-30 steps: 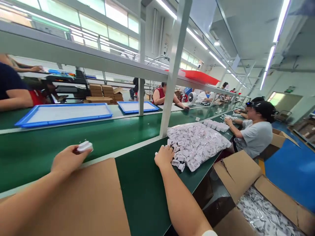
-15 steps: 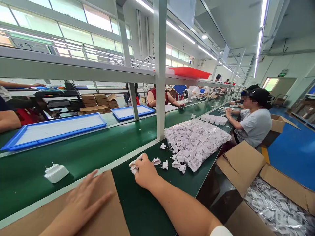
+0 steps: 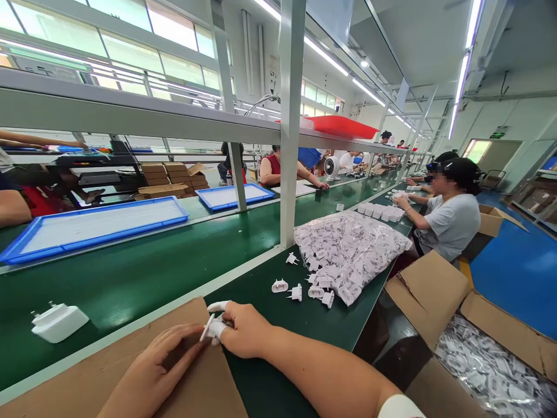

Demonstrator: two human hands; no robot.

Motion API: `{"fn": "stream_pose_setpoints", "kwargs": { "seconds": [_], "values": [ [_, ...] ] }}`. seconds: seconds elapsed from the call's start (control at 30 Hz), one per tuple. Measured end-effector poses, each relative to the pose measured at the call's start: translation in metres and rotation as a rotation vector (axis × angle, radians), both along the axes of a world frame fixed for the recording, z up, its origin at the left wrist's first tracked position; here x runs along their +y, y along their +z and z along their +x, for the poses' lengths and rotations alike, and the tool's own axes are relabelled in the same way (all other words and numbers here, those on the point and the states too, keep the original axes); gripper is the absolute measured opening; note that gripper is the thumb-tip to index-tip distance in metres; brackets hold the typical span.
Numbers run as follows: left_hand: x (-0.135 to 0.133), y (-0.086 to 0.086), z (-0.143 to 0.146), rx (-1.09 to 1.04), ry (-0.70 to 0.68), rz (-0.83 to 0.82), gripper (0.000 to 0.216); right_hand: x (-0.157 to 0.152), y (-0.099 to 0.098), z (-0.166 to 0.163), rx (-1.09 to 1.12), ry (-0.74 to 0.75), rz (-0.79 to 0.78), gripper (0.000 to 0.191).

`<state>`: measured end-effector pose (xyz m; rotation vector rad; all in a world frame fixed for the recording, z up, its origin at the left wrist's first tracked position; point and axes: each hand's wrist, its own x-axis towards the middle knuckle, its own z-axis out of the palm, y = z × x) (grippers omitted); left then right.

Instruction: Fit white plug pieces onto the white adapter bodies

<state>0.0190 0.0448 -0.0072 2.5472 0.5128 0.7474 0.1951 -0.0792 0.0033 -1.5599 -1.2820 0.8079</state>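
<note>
Over a brown cardboard sheet, my two hands meet at a small white plug part. My right hand, with white finger covers on its fingertips, pinches the part. Thumb and fingertips of my left hand close on its near side; the fingers hide much of it. Several loose white plug parts with pins lie on the green bench beyond my right hand. Behind them rests a clear bag full of the same kind of parts. A white charger with pins sits on the green belt at left.
A grey post rises from the bench under a shelf rail. Blue trays lie across the belt. At right stands an open carton with bagged white parts. A co-worker sits farther along the bench, handling white pieces.
My right hand has come back from the loose parts toward me, carrying a plug part. My left hand has moved right and closed on it. On the belt, the charger has shifted left.
</note>
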Motion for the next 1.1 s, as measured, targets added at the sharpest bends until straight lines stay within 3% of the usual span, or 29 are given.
{"fn": "stream_pose_setpoints", "kwargs": {
  "seconds": [0.13, 0.27, 0.53, 0.83, 1.0, 1.1],
  "values": [
    [-0.003, 0.011, -0.001, 0.052, -0.036, -0.090, 0.037, 0.003, -0.006, 0.000, 0.030, -0.023, -0.011, 0.044],
    [-0.004, 0.012, -0.001, 0.056, 0.025, -0.142, 0.040, 0.007, -0.012, 0.002, 0.121, -0.051, -0.018, 0.038],
    [-0.003, 0.007, 0.001, -0.034, -0.066, -0.001, 0.035, 0.012, -0.012, -0.001, 0.370, -0.015, -0.049, 0.035],
    [-0.010, 0.018, 0.002, -0.056, -0.078, 0.014, 0.037, 0.004, 0.004, -0.001, 0.410, 0.051, -0.085, 0.042],
    [-0.006, 0.014, 0.000, -0.057, -0.014, 0.044, 0.036, 0.004, 0.009, -0.003, 0.439, 0.054, -0.152, 0.039],
    [-0.004, 0.012, 0.000, -0.044, -0.041, 0.067, 0.036, 0.005, 0.007, -0.004, 0.450, 0.077, -0.197, 0.032]
  ]
}}
